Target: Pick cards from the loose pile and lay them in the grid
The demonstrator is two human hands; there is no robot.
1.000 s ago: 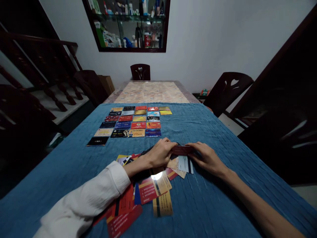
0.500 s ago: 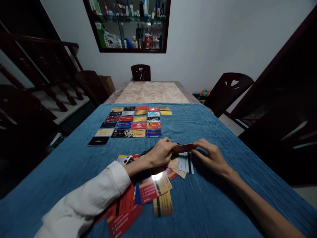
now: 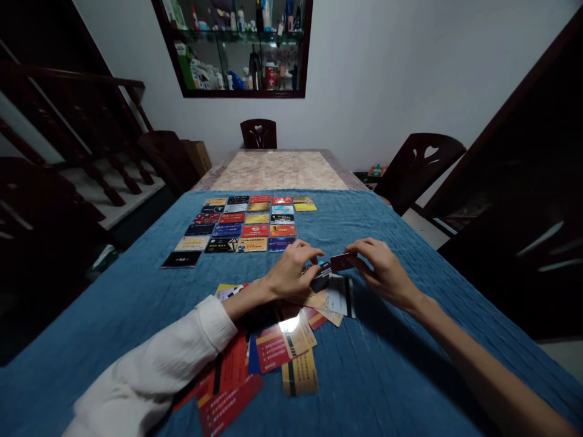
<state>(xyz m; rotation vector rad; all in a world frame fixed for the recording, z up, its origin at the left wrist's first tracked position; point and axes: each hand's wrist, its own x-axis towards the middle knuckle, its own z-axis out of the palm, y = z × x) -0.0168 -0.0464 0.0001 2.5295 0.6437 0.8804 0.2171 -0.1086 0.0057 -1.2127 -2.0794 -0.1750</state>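
Observation:
My right hand [image 3: 386,273] pinches a dark red card [image 3: 341,261] by its right end, holding it tilted above the blue cloth. To its left, my left hand [image 3: 289,272] has thumb and forefinger apart, hovering over a loose pile of cards. A black card [image 3: 322,277] with white print lies beside the left thumb; whether they touch is unclear. Below it are a pale grey card [image 3: 337,297] with a dark stripe, a red card [image 3: 272,351] and a gold card [image 3: 300,373]. My left forearm hides part of the pile.
Farther up the blue cloth [image 3: 364,376], several cards lie face up in rows, among them a blue card [image 3: 281,244] and a black card [image 3: 181,260]. Dark wooden chairs [image 3: 416,164] stand around the table. A glass-shelved cabinet [image 3: 243,94] is set into the wall.
My left hand has let go of the dark red card and opened its fingers. The right hand keeps that card, and the black card beside the left thumb now shows more.

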